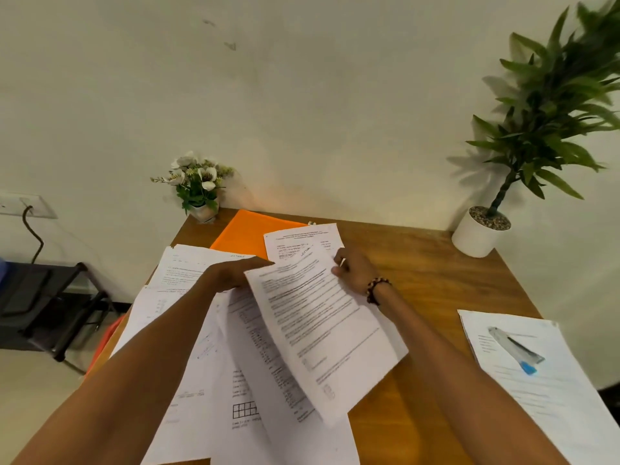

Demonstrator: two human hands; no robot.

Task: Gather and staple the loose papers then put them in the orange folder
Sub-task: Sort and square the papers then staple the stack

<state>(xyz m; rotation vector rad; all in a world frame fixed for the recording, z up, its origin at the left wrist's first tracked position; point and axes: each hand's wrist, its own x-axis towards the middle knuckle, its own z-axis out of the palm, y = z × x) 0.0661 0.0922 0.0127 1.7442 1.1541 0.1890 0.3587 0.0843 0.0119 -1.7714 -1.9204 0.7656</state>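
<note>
Several loose printed papers (255, 370) lie fanned and overlapping across the middle and left of the wooden table (429, 286). My right hand (354, 268) pinches the far right edge of the top sheet (318, 323), which is lifted and tilted. My left hand (235, 271) is partly hidden under that sheet's left corner and grips the papers there. The orange folder (248, 234) lies flat at the back of the table, partly covered by sheets. A grey stapler with a blue end (516, 350) rests on a separate sheet (543, 391) at the right edge.
A small pot of white flowers (198, 187) stands at the table's back left corner. A tall green plant in a white pot (479, 231) stands at the back right. A dark stand (50, 303) sits on the floor to the left, below a wall socket with a cable.
</note>
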